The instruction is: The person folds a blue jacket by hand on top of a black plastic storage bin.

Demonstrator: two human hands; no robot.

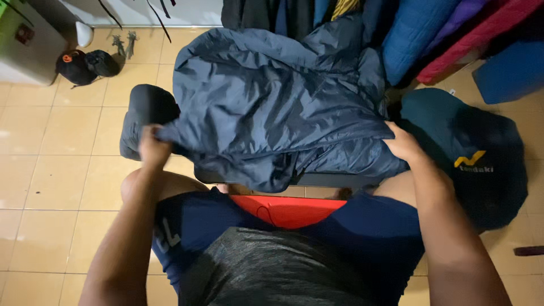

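Note:
A dark navy puffy jacket [272, 102] lies spread out in front of my knees, over a low dark surface. My left hand [153, 146] grips the jacket's lower left edge, fingers closed in the fabric. My right hand [403, 143] holds the jacket's right edge, thumb on top of the folded layer. A dark sleeve or sack end [144, 110] sticks out left of the jacket. I sit with bare knees, blue shorts and a grey shirt; a red piece [286, 209] shows between my legs.
A dark teal bag with a yellow mark [476, 153] lies right of the jacket. Blue, purple and red quilted items [447, 28] hang or lean at the back right. A black cap [85, 65] sits on the tan tiled floor [56, 164] beside a grey box [31, 39].

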